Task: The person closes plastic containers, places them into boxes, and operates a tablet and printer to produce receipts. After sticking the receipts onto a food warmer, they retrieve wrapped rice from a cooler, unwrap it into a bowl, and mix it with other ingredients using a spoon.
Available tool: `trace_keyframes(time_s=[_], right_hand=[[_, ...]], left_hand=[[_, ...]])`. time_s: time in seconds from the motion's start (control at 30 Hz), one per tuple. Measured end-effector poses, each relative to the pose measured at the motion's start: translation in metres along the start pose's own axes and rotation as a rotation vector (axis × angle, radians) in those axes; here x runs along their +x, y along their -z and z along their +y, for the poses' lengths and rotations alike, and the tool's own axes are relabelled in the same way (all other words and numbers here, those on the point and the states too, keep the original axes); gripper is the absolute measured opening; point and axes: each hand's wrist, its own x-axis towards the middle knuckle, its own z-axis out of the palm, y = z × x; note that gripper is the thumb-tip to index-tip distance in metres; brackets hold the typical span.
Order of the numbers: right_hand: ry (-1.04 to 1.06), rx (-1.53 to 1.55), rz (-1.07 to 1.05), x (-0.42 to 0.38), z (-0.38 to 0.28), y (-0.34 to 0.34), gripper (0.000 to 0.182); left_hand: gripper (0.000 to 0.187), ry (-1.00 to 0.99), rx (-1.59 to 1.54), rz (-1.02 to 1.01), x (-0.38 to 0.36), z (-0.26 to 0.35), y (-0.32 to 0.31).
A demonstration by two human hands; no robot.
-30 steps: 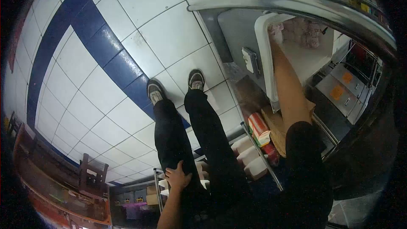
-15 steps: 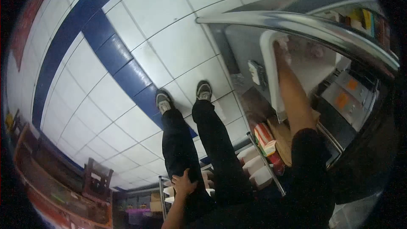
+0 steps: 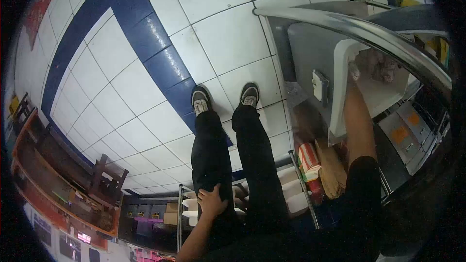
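Note:
My left hand [image 3: 212, 202] lies on my left trouser leg near the knee, thumb and fingers apart, holding nothing. My right arm reaches into a white plastic tub [image 3: 340, 97] on the right. Deep inside it, my right hand [image 3: 354, 73] is at a pale, crumpled piece; its fingers are small and blurred, and I cannot tell what they hold. Beside the hand, a pinkish-grey crumpled heap [image 3: 381, 65] lies in the tub. A metal rail [image 3: 335, 22] runs above and in front of the tub.
Below the tub are a red-and-white striped packet [image 3: 308, 157] and brown cardboard [image 3: 331, 170]. Grey boxes with orange labels [image 3: 400, 133] stand right of my arm. A white fitting [image 3: 319, 86] sits on the grey panel. A wooden stool [image 3: 104, 184] stands left, beyond the tiled floor [image 3: 145, 102].
The whole view has shifted, so floor, legs and tub sit further right. My right hand stays inside the tub and my left hand stays on my leg.

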Motion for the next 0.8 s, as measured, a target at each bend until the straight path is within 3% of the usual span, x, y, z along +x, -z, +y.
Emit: trace_keyframes(time_s=[0.5, 0.73, 0.8], right_hand=[[0.025, 0.188, -0.022, -0.004, -0.007, 0.004, 0.059], [-0.203, 1.125, -0.217, -0.083, -0.036, 0.066, 0.061], [-0.138, 1.317, -0.204, -0.124, -0.052, 0.103, 0.059]], left_hand=[[0.081, 0.004, 0.001, -0.001, -0.002, 0.006, 0.003], [0.078, -0.052, 0.026, 0.087, 0.009, -0.01, -0.016], [0.074, -0.047, -0.07, 0.022, 0.015, -0.005, 0.006]])
